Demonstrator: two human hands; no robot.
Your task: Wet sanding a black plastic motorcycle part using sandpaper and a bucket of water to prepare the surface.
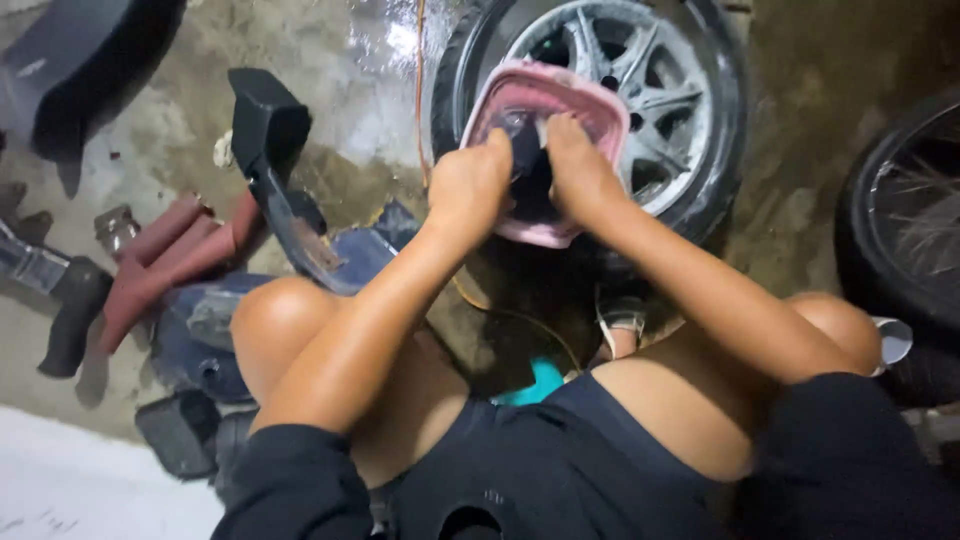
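The person is squatting low on the wet concrete floor (370, 90), and both hands are working over a pink square plastic basin (545, 165), which is resting on a car wheel with a silver spoked rim (640, 90) that is lying flat. The left hand (468, 185) and the right hand (578, 170) are closed tight around a dark wet cloth (528, 175), one on each side, as if they are squeezing it; holding it over the basin is probably keeping the dripping water inside. The fists are covering most of the cloth, so its true shape is hard to tell, and I cannot see whether water is in the basin.

To the left, dark plastic vehicle panels (280, 190) and reddish-brown body parts (170, 255) are lying on the floor, partly behind the knee. A second black tyre (900, 220) is cut off at the right edge. A small turquoise object (540, 382) is showing between the legs, too hidden to identify.
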